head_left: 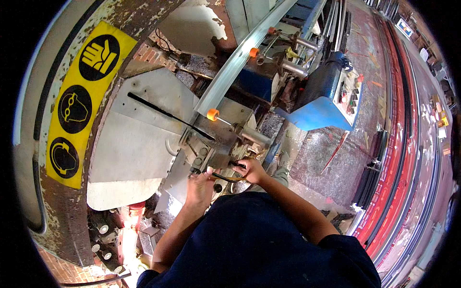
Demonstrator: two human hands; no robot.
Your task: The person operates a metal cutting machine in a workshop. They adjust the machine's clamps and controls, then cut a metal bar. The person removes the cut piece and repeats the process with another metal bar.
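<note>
My left hand [198,188] is closed at the lower edge of a small grey control box [199,156] with round buttons. Its thumb points up, and what its fingers hold is hidden. Just to the right, my right hand [251,171] has its fingers curled round a small dark piece I cannot make out. A black and yellow cable [228,179] runs between the two hands. Ahead of them a long, pale metal profile [229,77] lies on the machine. An orange-tipped clamp [212,114] with a silver cylinder [256,137] stands beside its near end.
To the left, a grey metal plate [139,129] has a long dark slot, under a worn guard [113,53] with a yellow pictogram label [89,103]. A blue holder [319,113] with a tray of small parts stands ahead right. Long red and dark profiles [401,144] lie far right.
</note>
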